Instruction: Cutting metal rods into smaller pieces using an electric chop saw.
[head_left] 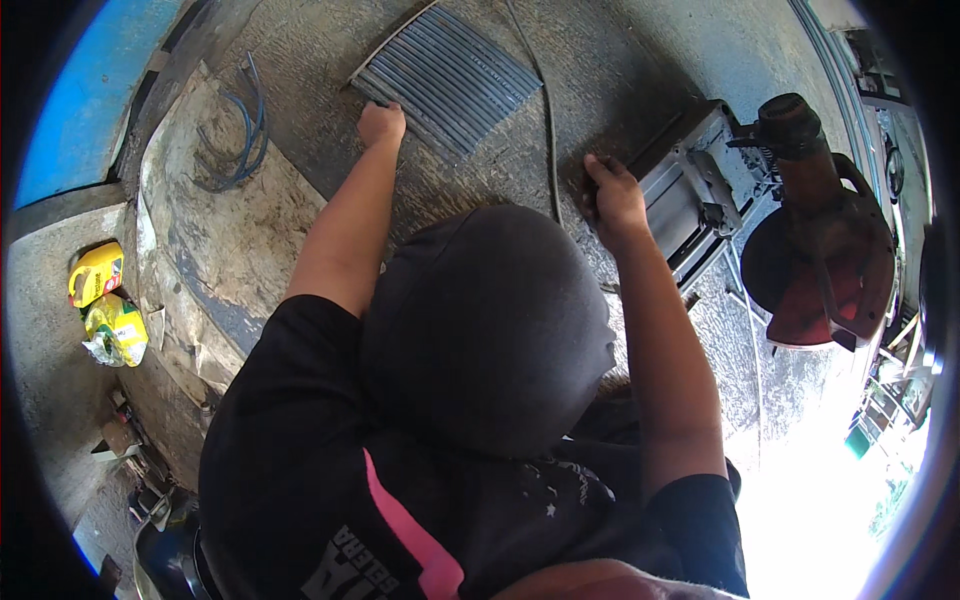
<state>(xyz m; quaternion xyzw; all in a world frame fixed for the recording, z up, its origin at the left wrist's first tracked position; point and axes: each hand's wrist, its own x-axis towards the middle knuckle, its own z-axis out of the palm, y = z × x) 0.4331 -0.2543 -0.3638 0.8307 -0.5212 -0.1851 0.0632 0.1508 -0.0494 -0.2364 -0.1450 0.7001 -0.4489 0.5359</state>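
Observation:
A row of grey metal bars (445, 80) lies side by side on the ground ahead of me, at the top of the head view. My left hand (382, 123) is closed at the row's near left edge, around the end of a bar, its fingertips partly hidden. To the right, my right hand (615, 200) is beside the base (690, 190) of a cut-off saw. Its thumb and fingers are apart, some in shadow, and nothing shows between them. The saw's dark motor and disc guard (815, 250) rise at the right. Between my arms is a dark, rounded cloth-covered shape (490, 330).
A dark cable (548, 130) runs along the ground between the bars and the saw. Bent blue tubing or wire (250, 135) lies on a worn sheet (240, 215) at left. A yellow container (97, 272) and a yellow-green bag (118, 330) stand by the wall.

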